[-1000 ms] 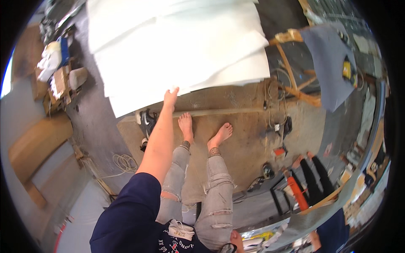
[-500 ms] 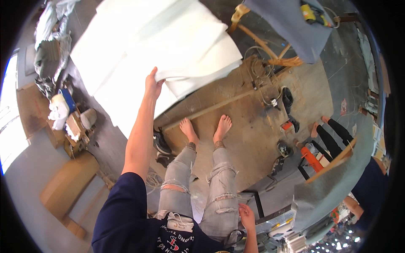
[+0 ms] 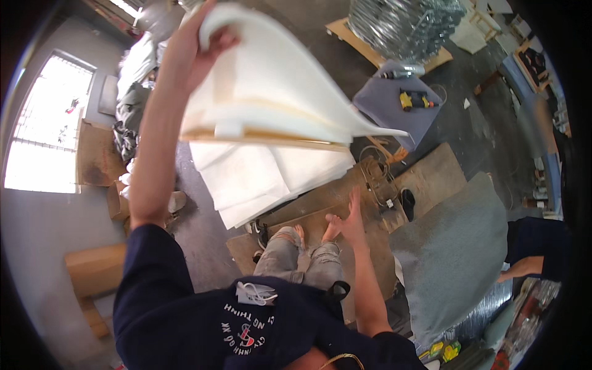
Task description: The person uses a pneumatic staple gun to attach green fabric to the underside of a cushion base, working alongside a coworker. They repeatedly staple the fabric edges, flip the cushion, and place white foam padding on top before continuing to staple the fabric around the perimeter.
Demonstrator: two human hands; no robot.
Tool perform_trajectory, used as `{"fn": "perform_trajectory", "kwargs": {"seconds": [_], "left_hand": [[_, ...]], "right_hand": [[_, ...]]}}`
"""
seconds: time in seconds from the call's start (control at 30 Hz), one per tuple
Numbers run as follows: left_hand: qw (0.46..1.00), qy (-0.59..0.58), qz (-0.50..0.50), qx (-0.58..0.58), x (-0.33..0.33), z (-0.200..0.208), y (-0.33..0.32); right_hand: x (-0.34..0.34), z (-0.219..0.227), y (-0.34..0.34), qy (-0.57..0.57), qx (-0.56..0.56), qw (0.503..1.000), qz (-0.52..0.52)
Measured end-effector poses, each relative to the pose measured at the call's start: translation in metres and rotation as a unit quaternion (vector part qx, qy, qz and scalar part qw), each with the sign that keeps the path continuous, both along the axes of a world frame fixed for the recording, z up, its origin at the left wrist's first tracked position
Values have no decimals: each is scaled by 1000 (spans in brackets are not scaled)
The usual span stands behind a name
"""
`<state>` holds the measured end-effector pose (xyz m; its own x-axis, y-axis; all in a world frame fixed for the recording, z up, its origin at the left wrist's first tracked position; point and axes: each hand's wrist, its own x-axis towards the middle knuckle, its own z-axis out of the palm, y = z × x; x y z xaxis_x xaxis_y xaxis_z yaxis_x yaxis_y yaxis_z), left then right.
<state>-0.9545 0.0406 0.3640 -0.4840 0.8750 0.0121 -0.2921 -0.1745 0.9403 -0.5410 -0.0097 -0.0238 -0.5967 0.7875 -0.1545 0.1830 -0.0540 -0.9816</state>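
A white foam-like sheet (image 3: 271,80) is lifted and curled, with its upper left edge gripped by my raised left hand (image 3: 198,54). Its right corner droops beside a grey-covered seat. Along its lower side runs a tan strip (image 3: 271,137); I cannot tell whether that belongs to the sheet. Below it lies a stack of more white sheets (image 3: 246,176) on the floor. My right hand (image 3: 353,221) is held out above the boards near my feet, fingers apart, touching nothing.
A yellow-and-black power tool (image 3: 418,100) rests on the grey-covered seat (image 3: 388,105). Behind it stands a bundle wrapped in clear film (image 3: 404,28). Coiled hose (image 3: 376,176) lies on the wooden boards (image 3: 431,182). At right, another person's arm (image 3: 524,268) is beside a large grey-green sheet (image 3: 447,259).
My left hand has risen, peeling the white sheet up off the stack. My right hand has moved forward from beside my leg. The view has tilted up, and the grey-green sheet is nearer.
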Motion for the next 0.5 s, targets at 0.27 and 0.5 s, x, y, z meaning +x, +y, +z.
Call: {"fn": "perform_trajectory", "kwargs": {"seconds": [0.27, 0.5], "left_hand": [[977, 199, -75, 16, 11, 232, 1], [967, 244, -58, 42, 131, 247, -12]], "right_hand": [[-64, 28, -10, 360, -255, 893, 89], [-46, 85, -66, 396, -214, 884, -123]]}}
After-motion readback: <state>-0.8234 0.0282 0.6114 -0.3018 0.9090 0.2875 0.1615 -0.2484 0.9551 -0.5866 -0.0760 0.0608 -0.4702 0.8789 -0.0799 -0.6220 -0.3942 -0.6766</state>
